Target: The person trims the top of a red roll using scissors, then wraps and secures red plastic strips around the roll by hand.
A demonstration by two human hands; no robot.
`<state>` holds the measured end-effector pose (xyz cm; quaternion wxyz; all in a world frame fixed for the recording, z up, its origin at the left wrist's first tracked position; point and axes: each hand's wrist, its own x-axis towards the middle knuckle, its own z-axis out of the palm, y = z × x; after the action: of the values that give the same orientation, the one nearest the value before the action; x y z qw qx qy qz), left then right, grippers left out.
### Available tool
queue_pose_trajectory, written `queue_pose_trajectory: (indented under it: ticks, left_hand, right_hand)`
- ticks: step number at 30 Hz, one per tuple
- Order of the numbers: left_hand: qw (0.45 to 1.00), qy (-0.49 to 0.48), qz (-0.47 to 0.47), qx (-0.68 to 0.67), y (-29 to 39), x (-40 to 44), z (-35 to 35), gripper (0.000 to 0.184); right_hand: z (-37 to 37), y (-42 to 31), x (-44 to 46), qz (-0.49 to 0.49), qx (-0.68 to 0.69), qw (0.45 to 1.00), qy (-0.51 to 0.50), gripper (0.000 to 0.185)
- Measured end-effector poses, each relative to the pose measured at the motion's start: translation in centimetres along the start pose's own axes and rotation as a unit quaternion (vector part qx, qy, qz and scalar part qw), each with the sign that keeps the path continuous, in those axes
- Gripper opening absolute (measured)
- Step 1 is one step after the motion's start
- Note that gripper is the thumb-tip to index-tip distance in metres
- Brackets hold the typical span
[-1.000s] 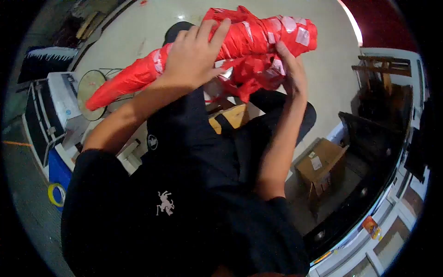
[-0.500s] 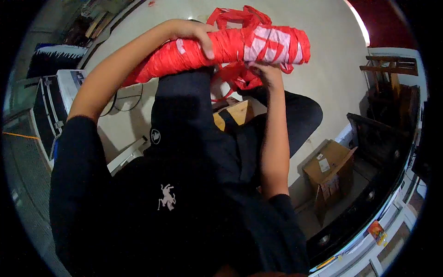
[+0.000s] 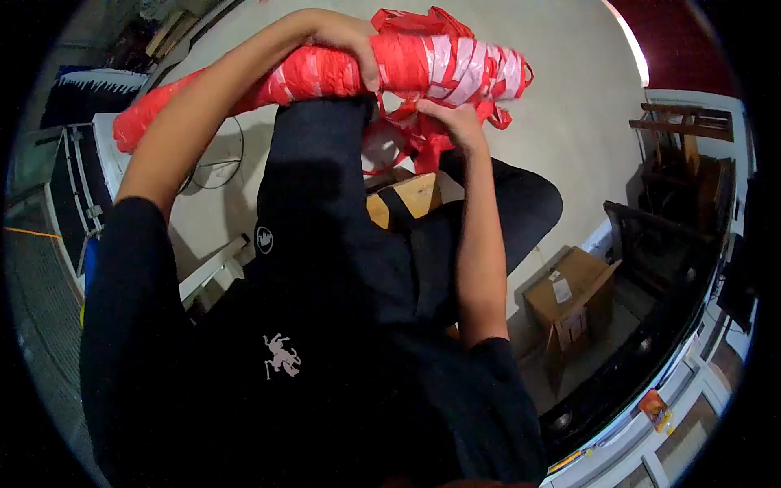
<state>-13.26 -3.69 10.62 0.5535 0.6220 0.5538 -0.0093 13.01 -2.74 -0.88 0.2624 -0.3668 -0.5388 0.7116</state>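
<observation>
A long roll wrapped in red and white plastic strip (image 3: 321,75) lies across my raised leg, tilted slightly, its right end higher. My left hand (image 3: 348,42) curls over the top of the roll near its middle, fingers closed round it. Under the right part of the roll, my right hand (image 3: 455,122) is closed on loose red plastic strip (image 3: 427,142); its fingertips are partly hidden. More of the loose strip loops behind the roll and hangs down between my legs. My left forearm crosses in front of the roll's left part.
Between my legs is a wooden stool (image 3: 411,199) with a dark band. An open cardboard box (image 3: 569,289) stands on the floor to the right, beside a black frame (image 3: 651,260). Wooden furniture (image 3: 691,146) is at the far right, a black case (image 3: 77,183) at left.
The roll has shifted left and turned, so its left end now shows past my forearm and the white patch looks different. My left hand has moved up slightly; my right hand has moved slightly left.
</observation>
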Motion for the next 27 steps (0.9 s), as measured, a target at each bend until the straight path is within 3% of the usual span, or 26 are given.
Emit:
queue_pose_trajectory:
  ticks: [1, 2, 6, 7, 9, 11, 13, 15, 18, 20, 21, 22, 23, 25, 26, 27]
  left_hand:
    - [0.972, -0.136, -0.069, -0.181, -0.8, 1.1, -0.4, 0.066]
    - [0.951, -0.179, -0.091, -0.234, -2.3, 3.0, -0.4, 0.072]
    - [0.935, -0.199, -0.046, -0.289, -1.2, 2.3, -1.0, 0.073]
    - [0.937, -0.194, -0.045, -0.286, -1.7, 2.4, -1.3, 0.073]
    - [0.943, -0.159, 0.05, -0.289, -2.7, 2.8, -1.5, 0.077]
    - [0.935, -0.159, 0.047, -0.313, -3.8, 3.4, -1.7, 0.078]
    - [0.927, -0.15, 0.042, -0.342, -5.0, 3.9, -1.8, 0.08]
    - [0.938, -0.18, 0.054, -0.291, -5.8, 4.9, -2.6, 0.081]
    - [0.943, -0.24, 0.069, -0.222, -6.2, 6.0, -2.4, 0.083]
    - [0.942, -0.261, 0.078, -0.198, -5.8, 5.2, -2.8, 0.084]
    - [0.989, -0.085, 0.107, -0.047, -3.3, 2.2, -3.0, 0.084]
    - [0.981, 0.094, 0.131, 0.104, -1.7, 0.1, -2.4, 0.085]
    - [0.982, 0.09, 0.133, 0.103, -2.1, -1.2, -1.3, 0.085]
    - [0.89, 0.316, 0.258, 0.202, -4.2, -4.2, 0.7, 0.091]
    - [0.891, 0.314, 0.259, 0.203, -4.0, -5.1, 2.3, 0.091]
    - [0.853, 0.364, 0.208, 0.31, -3.9, -6.0, 4.0, 0.092]
  right_hand:
    - [0.4, 0.5, 0.1, -0.009, 0.056, 0.998, 0.012, 0.046]
    - [0.2, 0.8, -0.2, 0.05, 0.138, 0.989, 0.002, 0.051]
    - [-0.9, 1.1, -0.1, 0.106, 0.152, 0.983, -0.003, 0.034]
    - [-1.1, 1.5, 0.3, 0.102, 0.151, 0.983, -0.006, 0.034]
    - [-1.5, 2.3, 0.3, 0.115, 0.07, 0.991, -0.025, 0.03]
    - [-0.3, 3.4, 0.8, 0.071, 0.085, 0.994, -0.024, 0.036]
    - [0.8, 3.3, 1.3, 0.129, 0.16, 0.978, -0.038, 0.041]
    - [1.5, 3.0, 1.8, 0.118, 0.216, 0.964, -0.097, 0.04]
    - [2.6, 3.5, 0.7, 0.05, 0.236, 0.969, -0.055, 0.043]
    - [2.4, 3.9, 0.4, 0.055, 0.238, 0.969, -0.046, 0.042]
    - [2.3, 3.9, 0.3, 0.058, 0.24, 0.968, -0.039, 0.042]
    - [2.4, 3.0, -0.1, 0.062, 0.255, 0.964, -0.03, 0.042]
    - [1.9, 2.5, 0.1, 0.064, 0.255, 0.964, -0.025, 0.042]
    - [0.7, 2.0, 0.4, 0.129, 0.097, 0.986, -0.025, 0.046]
    - [1.0, 2.9, 0.2, 0.034, 0.057, 0.998, 0.02, 0.044]
    - [1.3, 0.5, -0.2, 0.124, -0.033, 0.991, -0.039, 0.045]
